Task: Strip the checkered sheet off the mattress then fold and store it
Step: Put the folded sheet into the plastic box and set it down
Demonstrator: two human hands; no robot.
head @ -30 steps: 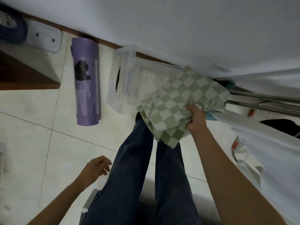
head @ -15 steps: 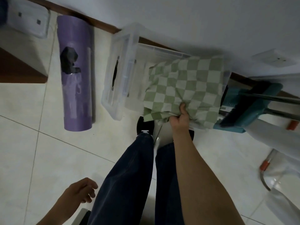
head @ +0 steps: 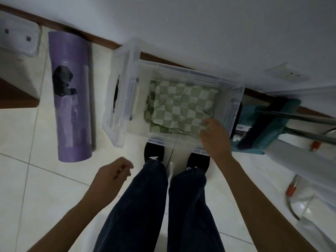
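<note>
The folded checkered sheet [head: 181, 106] lies inside the clear bin [head: 190, 71] on the floor by the wall; the right hand [head: 214, 137] hovers at its near right corner, grip loose with fingers apart, clamped on nothing; whether it touches the cloth I cannot tell. The left hand [head: 111, 177] hangs beside the leg, fingers loosely curled and holding nothing. To finish storing well, I would press the rumpled left edge flat so no cloth rides above the rim, then fetch the lid [head: 120, 91] lying just left of the bin. Counted: one sheet; one bin; one lid; one purple roll [head: 71, 99]; two hands.
</note>
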